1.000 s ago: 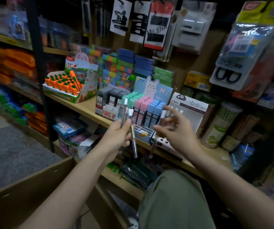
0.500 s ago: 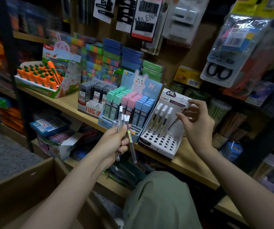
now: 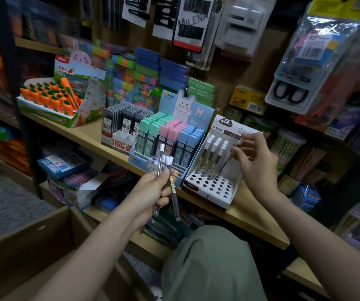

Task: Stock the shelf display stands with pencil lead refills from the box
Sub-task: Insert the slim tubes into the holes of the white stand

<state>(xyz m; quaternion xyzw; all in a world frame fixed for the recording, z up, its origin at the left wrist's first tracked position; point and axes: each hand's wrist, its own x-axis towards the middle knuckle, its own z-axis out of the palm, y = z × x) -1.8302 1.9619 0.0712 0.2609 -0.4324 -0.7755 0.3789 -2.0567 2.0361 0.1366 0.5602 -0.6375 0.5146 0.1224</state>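
My left hand (image 3: 153,189) grips a small bunch of clear lead refill tubes (image 3: 166,177) with white caps, held upright in front of the shelf edge. A white display stand (image 3: 212,185) with rows of round holes sits on the wooden shelf; several tubes (image 3: 210,158) stand in its back rows. My right hand (image 3: 255,161) is over the stand's right side and pinches one more refill tube (image 3: 229,158), tilted, its lower end near a hole in the back rows.
Left of the stand is a blue bunny-printed display (image 3: 170,137) of pastel lead cases, then a box of grey lead cases (image 3: 122,124) and an orange carrot display (image 3: 53,96). A brown cardboard box (image 3: 33,246) lies at lower left. My knee (image 3: 207,263) is below the shelf (image 3: 257,222).
My right hand moved from in front of the stand to its right side, carrying one tube down toward the holes. My left hand stayed roughly put with its bunch. The camera turned left.
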